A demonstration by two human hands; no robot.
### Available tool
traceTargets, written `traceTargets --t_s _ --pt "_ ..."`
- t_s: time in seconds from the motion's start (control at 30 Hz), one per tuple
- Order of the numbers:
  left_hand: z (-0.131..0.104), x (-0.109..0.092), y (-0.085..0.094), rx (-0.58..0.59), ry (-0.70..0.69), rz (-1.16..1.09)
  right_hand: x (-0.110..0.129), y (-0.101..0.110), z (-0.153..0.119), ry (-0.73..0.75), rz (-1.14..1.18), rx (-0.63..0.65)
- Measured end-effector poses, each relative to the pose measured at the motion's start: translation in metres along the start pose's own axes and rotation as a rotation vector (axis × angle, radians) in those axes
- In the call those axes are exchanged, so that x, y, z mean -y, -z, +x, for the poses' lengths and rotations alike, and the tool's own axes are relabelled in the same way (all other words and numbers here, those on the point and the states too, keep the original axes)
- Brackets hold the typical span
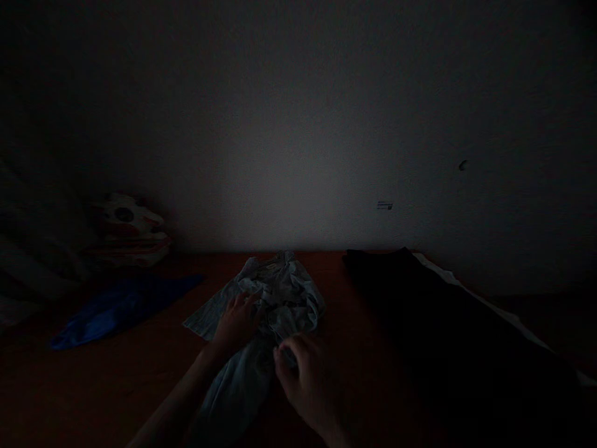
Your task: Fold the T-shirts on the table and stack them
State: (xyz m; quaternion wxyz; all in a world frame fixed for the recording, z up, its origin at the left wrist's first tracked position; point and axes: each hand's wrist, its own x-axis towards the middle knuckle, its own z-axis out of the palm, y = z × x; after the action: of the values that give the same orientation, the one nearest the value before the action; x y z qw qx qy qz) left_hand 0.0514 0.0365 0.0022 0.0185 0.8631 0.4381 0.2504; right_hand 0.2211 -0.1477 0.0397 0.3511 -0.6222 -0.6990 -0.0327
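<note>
A crumpled grey-blue garment point(289, 286) lies in the middle of the reddish-brown table point(153, 367), one part stretching toward the near edge. Over its left side rests my left hand point(237, 318), fingers spread on the cloth. My right hand point(301, 370) is at the garment's lower right, thumb and index finger curled toward each other close to the fabric. Whether any cloth is between those fingertips is too dark to see.
Blue cloth point(112, 311) lies at the left. Behind it is a stack of items point(130, 242) near the wall. Black fabric point(433, 317) covers the right side, with a white edge point(489, 305) showing beyond it. A pale curtain-like cloth point(32, 230) hangs at far left.
</note>
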Motion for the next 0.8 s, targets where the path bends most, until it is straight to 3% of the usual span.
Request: traceTargets --t_s 0.1,0.17,0.27,0.33,0.47,0.6,0.7,0.8 --pt "-0.034 -0.007 -0.009 0.028 -0.038 -0.044 -0.027 0.015 0.043 -0.093 0.036 -0.073" --pt "-0.046 -0.003 -0.009 0.063 -0.077 -0.054 -0.043 0.008 0.069 -0.144 -0.055 0.036" --pt "-0.043 0.012 0.002 0.155 -0.134 -0.119 -0.060 -0.012 0.098 -0.274 -0.206 0.222" --pt "-0.036 0.024 0.009 0.170 -0.118 -0.163 -0.066 -0.027 0.109 -0.327 -0.239 0.277" --pt "-0.028 0.033 0.006 0.072 -0.015 -0.131 -0.067 -0.051 0.121 -0.340 -0.185 0.340" --pt "-0.029 0.036 -0.001 0.042 -0.036 -0.089 -0.067 -0.063 0.132 -0.342 -0.050 0.315" --pt "-0.030 0.046 0.006 0.033 0.003 0.018 -0.090 -0.038 0.142 -0.385 0.106 0.258" --pt "-0.029 0.061 0.016 -0.034 0.238 0.179 -0.141 0.018 0.143 -0.488 0.244 0.118"
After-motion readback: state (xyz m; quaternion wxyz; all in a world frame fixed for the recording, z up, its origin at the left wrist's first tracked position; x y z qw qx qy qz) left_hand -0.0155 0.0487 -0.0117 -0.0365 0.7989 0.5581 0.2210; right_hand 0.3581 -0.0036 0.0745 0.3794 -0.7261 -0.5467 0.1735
